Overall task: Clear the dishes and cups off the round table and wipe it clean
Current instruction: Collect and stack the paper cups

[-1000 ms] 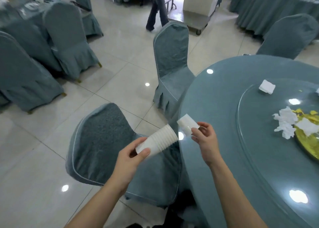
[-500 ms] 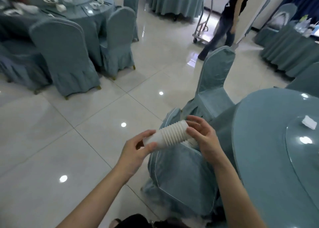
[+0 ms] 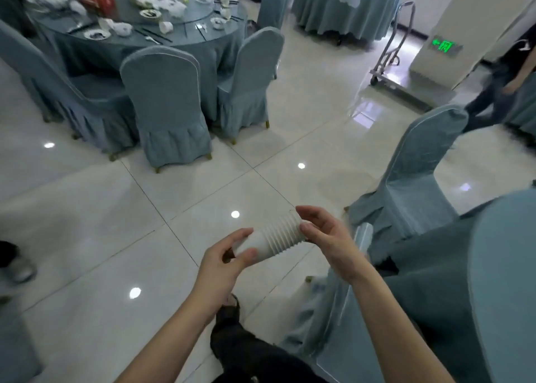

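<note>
Holding a nested stack of white ribbed paper cups (image 3: 271,239) on its side above the glossy cream floor tiles (image 3: 87,223), I have my left hand (image 3: 223,262) pinching the narrow bottom end between thumb and fingers. My right hand (image 3: 326,237) cups the wide rim end, fingers curled loosely around it. At my right, the round table draped in teal cloth (image 3: 493,281) shows only its edge, with a teal-covered chair (image 3: 412,179) just beyond it. Farther off, another round teal table (image 3: 139,43) carries dirty dishes, ringed by covered chairs.
</note>
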